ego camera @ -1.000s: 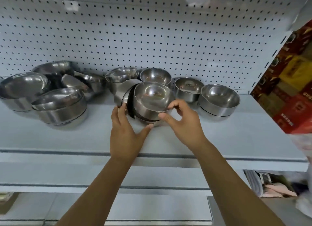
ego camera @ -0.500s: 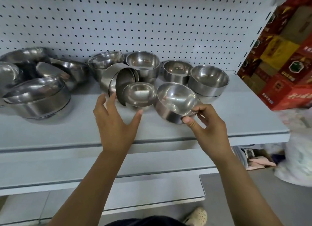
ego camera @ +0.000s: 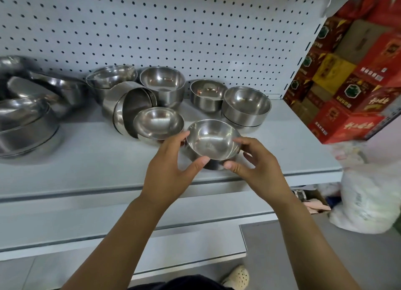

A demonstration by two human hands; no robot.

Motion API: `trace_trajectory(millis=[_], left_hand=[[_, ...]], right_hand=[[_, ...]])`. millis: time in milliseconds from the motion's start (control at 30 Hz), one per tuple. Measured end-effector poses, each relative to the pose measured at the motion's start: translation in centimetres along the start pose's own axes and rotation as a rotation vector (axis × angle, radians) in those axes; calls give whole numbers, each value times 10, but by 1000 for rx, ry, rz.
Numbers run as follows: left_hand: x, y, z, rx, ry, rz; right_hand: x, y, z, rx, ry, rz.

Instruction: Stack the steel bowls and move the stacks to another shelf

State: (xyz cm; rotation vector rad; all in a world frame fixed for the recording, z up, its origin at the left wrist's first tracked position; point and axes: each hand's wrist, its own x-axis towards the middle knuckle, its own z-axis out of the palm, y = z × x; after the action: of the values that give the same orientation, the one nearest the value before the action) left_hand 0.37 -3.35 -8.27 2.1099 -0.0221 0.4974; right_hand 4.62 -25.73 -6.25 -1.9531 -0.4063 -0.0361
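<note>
The left hand (ego camera: 167,170) and right hand (ego camera: 258,170) are holding a small steel bowl (ego camera: 213,141) just right of, and nearer than, the tilted bowl (ego camera: 158,122), with fingers (ego camera: 201,160) curling onto its rim from opposite sides. It is probably handling light, rigid and slick, so rim-and-wall holds are suiting it best. Behind the tilted bowl a tipped nest (ego camera: 130,107) is leaning, and well right of it 2 stacked bowls (ego camera: 246,104) are crowding the way.

Person is wearing a cream perforated clog-style shoe (ego camera: 236,277) and a dark garment (ego camera: 180,283); left hand (ego camera: 171,172), right hand (ego camera: 258,168) and forearms (ego camera: 121,235) are showing bare.
</note>
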Motion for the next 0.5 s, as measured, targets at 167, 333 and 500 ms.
trace_trajectory(millis=[167,333,500], left_hand=[[2,2,2,-23,-47,-34],[10,6,9,-48,-74,-65],[13,3,16,-19,-67,-84]], right_hand=[[14,4,-29,9,203,-7],[44,13,-45,-114,319,18],[74,20,-43,-150,248,60]])
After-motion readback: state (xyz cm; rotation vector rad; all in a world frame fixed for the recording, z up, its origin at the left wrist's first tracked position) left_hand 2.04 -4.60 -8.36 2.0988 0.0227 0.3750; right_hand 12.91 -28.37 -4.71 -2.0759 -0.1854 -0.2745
